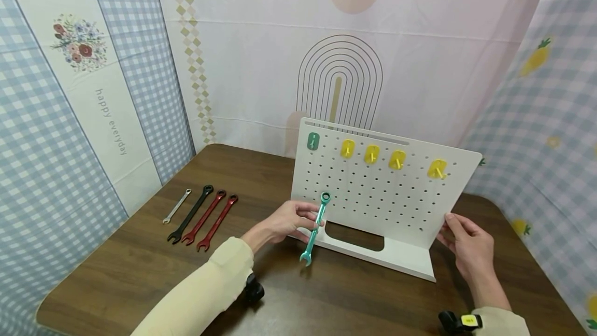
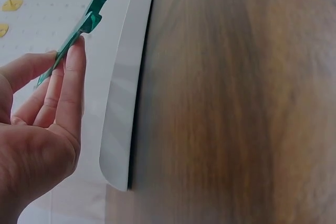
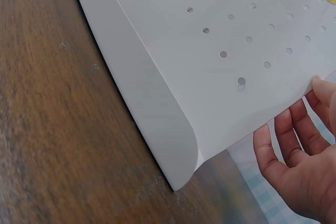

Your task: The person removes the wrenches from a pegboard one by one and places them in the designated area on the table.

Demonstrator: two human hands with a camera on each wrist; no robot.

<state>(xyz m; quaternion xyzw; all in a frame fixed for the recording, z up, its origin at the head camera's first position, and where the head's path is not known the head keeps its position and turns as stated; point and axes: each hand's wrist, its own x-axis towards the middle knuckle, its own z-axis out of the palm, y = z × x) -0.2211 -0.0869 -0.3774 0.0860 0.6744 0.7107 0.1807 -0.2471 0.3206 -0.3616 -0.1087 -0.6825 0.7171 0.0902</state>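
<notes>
In the head view my left hand (image 1: 285, 221) pinches a green combination wrench (image 1: 314, 231) between thumb and fingers. Its ring end points up and its open end down, in front of the lower left of a white pegboard (image 1: 368, 185). The left wrist view shows the wrench's open jaw (image 2: 90, 22) beyond the fingertips. At the pegboard's right edge, my right hand (image 1: 470, 247) grips the panel, thumb at the front and the other fingers reaching behind. Along the board's upper part sit a green hook (image 1: 313, 141) and several yellow hooks (image 1: 371, 154), all bare.
Left on the brown wooden table (image 1: 126, 268) lie a small silver wrench (image 1: 177, 206), a black wrench (image 1: 190, 214) and two red wrenches (image 1: 217, 223), side by side. The pegboard's base (image 1: 406, 258) has a long cut-out. Patterned cloth (image 1: 242, 66) hangs behind and at both sides.
</notes>
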